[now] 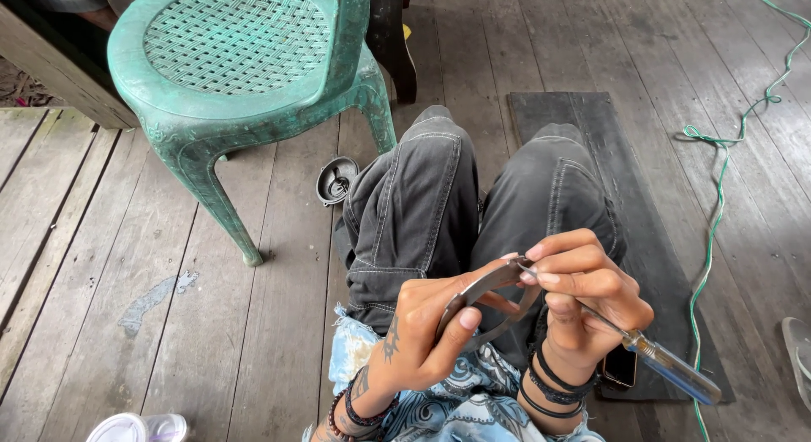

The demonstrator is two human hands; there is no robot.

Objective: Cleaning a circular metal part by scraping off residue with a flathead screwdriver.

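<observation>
Seated on a plank floor (279, 341), working a curved metal piece over the lap.

Beside the knees, a green plastic chair (245, 70); under the right leg, a dark mat (650, 231); off to the right, a green cord (718, 197); near the chair leg, a small round dark cap (337, 180). Left hand (422, 332) clamped around the curved metal piece (481, 294), steadying it above the thighs. Right hand (587, 294) gripping a screwdriver (667, 362), clear handle trailing out behind, tip brought to the piece's upper end, likely for prying.
</observation>
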